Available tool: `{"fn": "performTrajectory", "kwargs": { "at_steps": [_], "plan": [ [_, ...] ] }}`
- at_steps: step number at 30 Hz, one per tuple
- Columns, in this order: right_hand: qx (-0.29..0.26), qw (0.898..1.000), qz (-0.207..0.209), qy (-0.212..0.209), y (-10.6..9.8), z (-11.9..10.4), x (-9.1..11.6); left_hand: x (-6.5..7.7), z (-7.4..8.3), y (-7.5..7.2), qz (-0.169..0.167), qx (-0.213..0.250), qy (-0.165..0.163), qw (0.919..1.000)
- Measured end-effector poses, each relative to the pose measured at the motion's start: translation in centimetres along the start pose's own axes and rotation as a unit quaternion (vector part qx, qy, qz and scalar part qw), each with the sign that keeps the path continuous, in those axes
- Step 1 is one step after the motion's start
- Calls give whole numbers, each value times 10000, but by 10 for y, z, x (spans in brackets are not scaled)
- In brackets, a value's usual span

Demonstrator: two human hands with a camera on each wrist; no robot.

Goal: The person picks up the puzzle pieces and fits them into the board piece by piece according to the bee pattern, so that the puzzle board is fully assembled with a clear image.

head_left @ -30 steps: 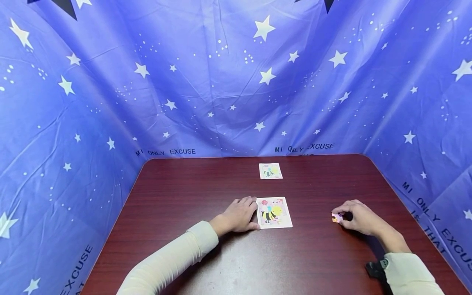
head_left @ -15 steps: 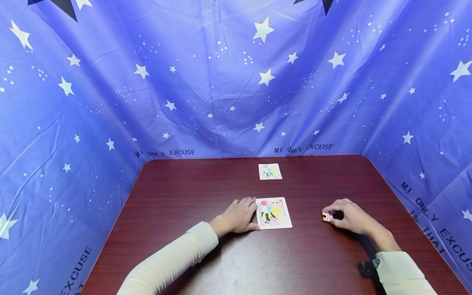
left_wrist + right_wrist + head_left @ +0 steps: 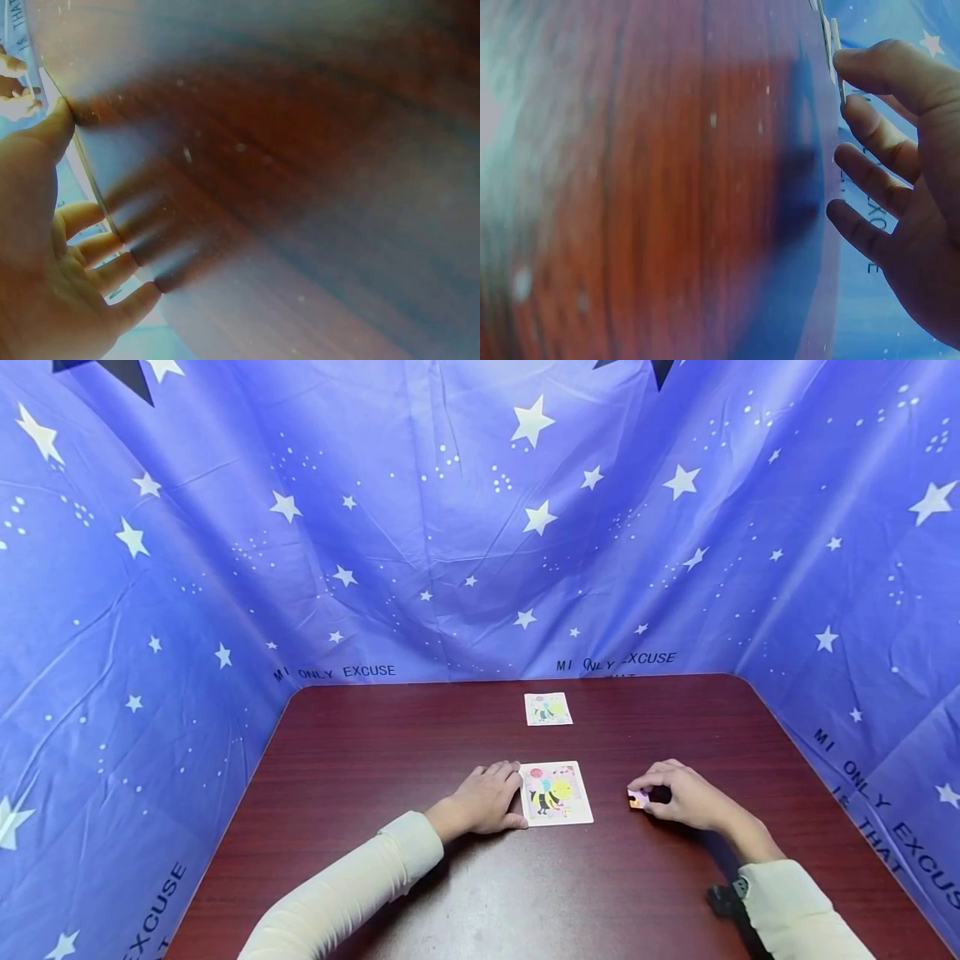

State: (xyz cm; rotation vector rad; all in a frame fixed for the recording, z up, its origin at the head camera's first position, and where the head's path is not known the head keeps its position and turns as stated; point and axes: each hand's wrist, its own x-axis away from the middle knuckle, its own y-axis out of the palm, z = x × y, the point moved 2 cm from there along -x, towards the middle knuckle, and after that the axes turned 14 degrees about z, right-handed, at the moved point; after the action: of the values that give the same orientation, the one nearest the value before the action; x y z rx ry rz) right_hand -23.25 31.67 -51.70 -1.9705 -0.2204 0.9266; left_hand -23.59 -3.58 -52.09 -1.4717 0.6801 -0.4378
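Observation:
A square puzzle board (image 3: 557, 793) with a bee picture and a white border lies on the table. A pale patch shows at the lower right of its picture. My left hand (image 3: 487, 797) rests along its left edge, and the left wrist view shows the thumb and fingertips (image 3: 124, 266) spread along that edge. To the right of the board, my right hand (image 3: 686, 793) pinches a small pink and orange puzzle piece (image 3: 637, 799) between thumb and fingers. Seen edge-on in the right wrist view, the piece (image 3: 840, 81) is thin, and the other fingers extend loosely below it.
Farther back on the dark red wooden table (image 3: 390, 727) lies a smaller card (image 3: 549, 709) with the same bee picture. Blue curtains (image 3: 420, 527) with white stars hang behind the table and on both sides. A black wrist device (image 3: 723, 900) is at the right sleeve.
My right hand has moved left with the puzzle piece, coming closer to the board. The left hand stays in place at the board's edge.

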Motion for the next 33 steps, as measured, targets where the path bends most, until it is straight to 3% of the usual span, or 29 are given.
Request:
{"fn": "performTrajectory", "kwargs": {
  "at_steps": [12, 33],
  "plan": [
    [-227, 9993, -59, -274, 17, -12, -14, 0, 0, 1, -10, 1, -21, 10000],
    [-356, 9979, -452, -309, 41, -38, -34, 0, -1, 4, 4, 136, -34, 9999]
  ]
}}
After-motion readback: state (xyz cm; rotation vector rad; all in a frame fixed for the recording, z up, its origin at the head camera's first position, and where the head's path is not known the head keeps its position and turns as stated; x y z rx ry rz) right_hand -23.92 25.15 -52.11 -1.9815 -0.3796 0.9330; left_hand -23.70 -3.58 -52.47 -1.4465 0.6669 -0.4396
